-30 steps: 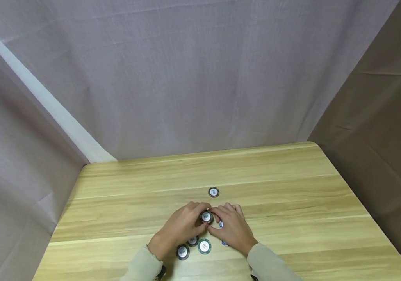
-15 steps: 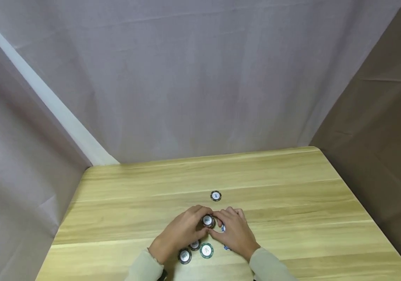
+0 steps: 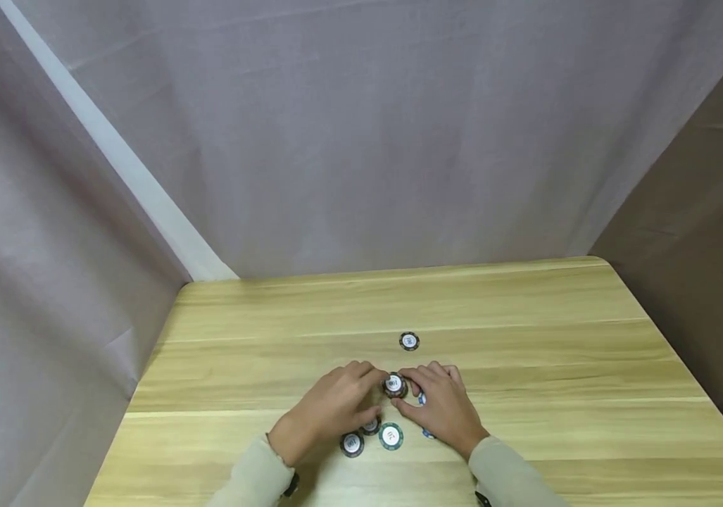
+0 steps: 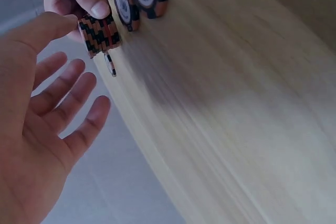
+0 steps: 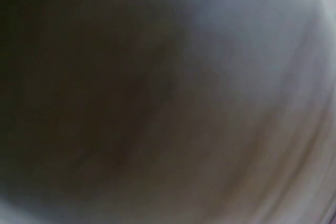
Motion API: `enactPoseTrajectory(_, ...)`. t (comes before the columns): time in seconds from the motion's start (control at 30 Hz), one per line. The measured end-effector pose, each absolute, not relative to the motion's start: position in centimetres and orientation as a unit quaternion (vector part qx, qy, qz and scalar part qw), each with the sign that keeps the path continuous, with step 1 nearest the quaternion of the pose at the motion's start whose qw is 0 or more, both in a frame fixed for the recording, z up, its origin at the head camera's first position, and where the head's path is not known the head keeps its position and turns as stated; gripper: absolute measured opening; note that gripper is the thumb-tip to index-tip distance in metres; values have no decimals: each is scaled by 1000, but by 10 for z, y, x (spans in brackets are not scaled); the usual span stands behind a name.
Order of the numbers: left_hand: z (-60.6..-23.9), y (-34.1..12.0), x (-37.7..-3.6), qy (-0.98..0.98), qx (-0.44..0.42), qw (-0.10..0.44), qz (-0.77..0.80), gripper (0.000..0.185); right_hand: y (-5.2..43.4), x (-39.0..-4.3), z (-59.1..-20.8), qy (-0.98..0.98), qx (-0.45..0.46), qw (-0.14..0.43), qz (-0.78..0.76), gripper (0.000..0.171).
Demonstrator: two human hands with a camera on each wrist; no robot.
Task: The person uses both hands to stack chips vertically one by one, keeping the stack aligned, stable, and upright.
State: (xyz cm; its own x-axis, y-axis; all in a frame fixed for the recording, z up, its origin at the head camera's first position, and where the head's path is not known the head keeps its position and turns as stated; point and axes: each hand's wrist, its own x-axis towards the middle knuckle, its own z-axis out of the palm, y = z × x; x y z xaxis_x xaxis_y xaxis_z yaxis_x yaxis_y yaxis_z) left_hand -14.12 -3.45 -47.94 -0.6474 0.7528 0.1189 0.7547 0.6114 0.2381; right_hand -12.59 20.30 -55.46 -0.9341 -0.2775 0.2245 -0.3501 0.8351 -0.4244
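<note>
A short stack of black-and-orange poker chips (image 3: 393, 386) stands on the wooden table (image 3: 526, 366), between my two hands. My right hand (image 3: 438, 396) pinches the stack from the right; its thumb (image 4: 93, 4) presses on the stack (image 4: 100, 35) in the left wrist view. My left hand (image 3: 351, 389) is just left of the stack. The left wrist view shows that hand (image 4: 50, 108) with straight, spread fingers, holding nothing. The right wrist view is a dark blur.
One chip (image 3: 408, 341) lies alone beyond the hands. Near my wrists lie two dark chips (image 3: 351, 443), a green chip (image 3: 391, 436) and blue chips (image 3: 427, 432) partly under the right hand. Grey cloth walls close in the table on three sides.
Both hands stay at the chip stack. The head view has swung, so everything sits a little further right in the picture.
</note>
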Motion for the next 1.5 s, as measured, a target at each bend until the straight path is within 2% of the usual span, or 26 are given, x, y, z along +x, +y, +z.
enactPoseTrajectory(0.2, -482, -36, -138, -896, -432, 8, -101, 45, 205, -126, -559, -956, 161, 79, 232, 51)
enactPoseTrajectory(0.43, -493, -40, -131, -900, -427, -12, -87, 36, 205, -122, -559, -954, 156, 89, 239, 51)
enactPoseTrajectory(0.57, -500, -39, -126, -903, -421, -35, -82, 39, 207, -118, -559, -956, 151, 82, 237, 51)
enactPoseTrajectory(0.87, -505, -41, -119, -896, -416, -60, -145, 36, 208, -117, -559, -955, 149, 78, 245, 51)
enactPoseTrajectory(1.17, -505, -42, -120, -888, -431, -21, -157, 34, 206, -121, -556, -954, 152, 84, 243, 49)
enactPoseTrajectory(1.5, -510, -34, -114, -896, -433, 33, -89, 46, 205, -118, -555, -959, 144, 61, 238, 50)
